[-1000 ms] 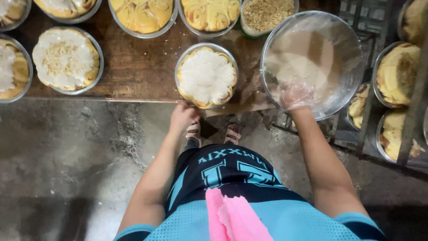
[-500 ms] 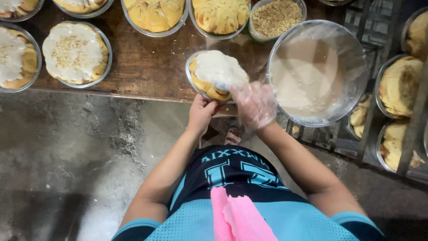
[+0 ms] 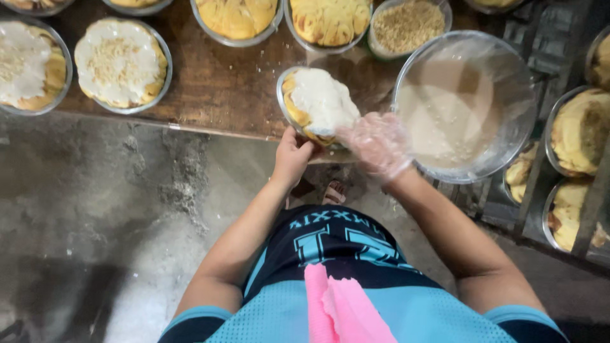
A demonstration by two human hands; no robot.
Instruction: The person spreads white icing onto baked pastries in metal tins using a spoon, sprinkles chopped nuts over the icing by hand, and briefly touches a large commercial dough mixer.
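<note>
**Tilted pastry tin held at the desk edge, gloved hand on the white topping**

At the near edge of the wooden desk [image 3: 210,95], the left hand [image 3: 293,155] holds a round tin of yellow pastry [image 3: 311,105] from below, with the fingers closed around its near rim. The tin is tilted, with its near rim raised off the desk, and it hangs partly over the edge. The right hand [image 3: 378,145], in a thin clear glove, has its fingers loosely curled and spread on the right side of the white topping; it grips nothing firm that I can see.

The tin lies just ahead of both hands, a little left of the right hand. The large clear bowl [image 3: 467,105] of pale cream stands just beside the right hand, on its right, so this hand is the nearer one to it.

Behind the tin stand two more pastry tins and a small bowl of crumbs [image 3: 406,25]. To the left, well apart, sits a finished tin with crumbs on white topping [image 3: 121,63]; bare desk lies between. On the far right, a metal rack [image 3: 591,190] carries further tins.
</note>
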